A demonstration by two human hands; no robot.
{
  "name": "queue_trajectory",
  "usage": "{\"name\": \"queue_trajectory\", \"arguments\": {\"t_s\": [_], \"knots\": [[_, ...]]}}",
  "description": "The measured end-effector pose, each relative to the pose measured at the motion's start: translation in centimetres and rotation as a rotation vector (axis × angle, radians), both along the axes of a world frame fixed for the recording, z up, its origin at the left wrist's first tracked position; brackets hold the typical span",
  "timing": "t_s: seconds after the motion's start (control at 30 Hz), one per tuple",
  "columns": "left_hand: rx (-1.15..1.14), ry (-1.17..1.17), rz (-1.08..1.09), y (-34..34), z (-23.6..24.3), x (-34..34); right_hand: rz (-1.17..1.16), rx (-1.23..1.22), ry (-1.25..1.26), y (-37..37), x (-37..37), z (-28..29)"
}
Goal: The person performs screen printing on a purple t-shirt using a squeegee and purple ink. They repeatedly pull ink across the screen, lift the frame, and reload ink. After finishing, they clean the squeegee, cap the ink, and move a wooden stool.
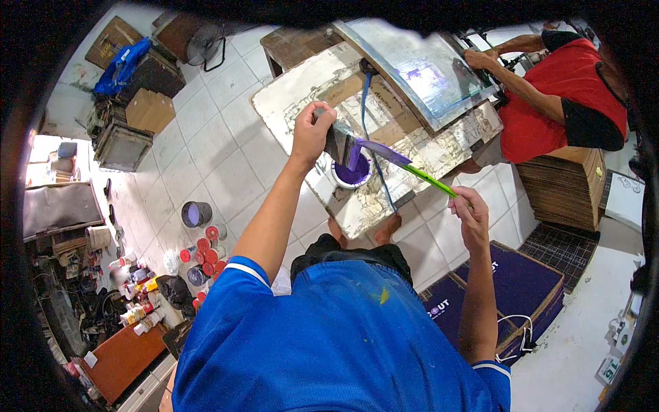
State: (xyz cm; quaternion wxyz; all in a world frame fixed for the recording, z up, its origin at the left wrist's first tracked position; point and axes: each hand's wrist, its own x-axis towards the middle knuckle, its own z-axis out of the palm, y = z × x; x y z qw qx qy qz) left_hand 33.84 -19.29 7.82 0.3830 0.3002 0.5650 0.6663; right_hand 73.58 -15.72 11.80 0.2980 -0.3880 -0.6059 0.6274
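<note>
My left hand is closed around the top of a flat dark scraper, whose lower edge is coated in purple ink. It tilts down over a white tub holding purple ink. My right hand grips the far end of a long spatula with a bright green handle. Its purple-smeared blade reaches left across the tub to the scraper, and the two appear to touch. Beneath the tub is an ink-stained white table.
A framed printing screen rests over the table's far right. There a co-worker in red has hands at its edge. A blue cord crosses the tabletop. Stacked cardboard and dark purple boxes stand right; paint containers crowd the left floor.
</note>
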Motion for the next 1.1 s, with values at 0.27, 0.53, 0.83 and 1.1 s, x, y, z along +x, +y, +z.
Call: {"name": "queue_trajectory", "arguments": {"t_s": [0.27, 0.53, 0.83, 1.1], "knots": [[0.053, -0.029, 0.005, 0.1, 0.7, -0.4, 0.087, 0.010, -0.158, 0.8, -0.2, -2.7], [0.085, -0.017, 0.075, 0.4, 1.4, -0.9, 0.187, 0.430, -0.262, 0.9, -0.8, -4.1], [0.031, 0.025, 0.047, -0.8, -0.2, -1.2, 0.193, 0.595, -0.453, -0.5, 1.1, 0.3], [0.031, 0.123, 0.136, -1.7, -0.2, -0.1, -0.101, 0.217, -0.110, -3.5, 0.4, 1.7]]}}
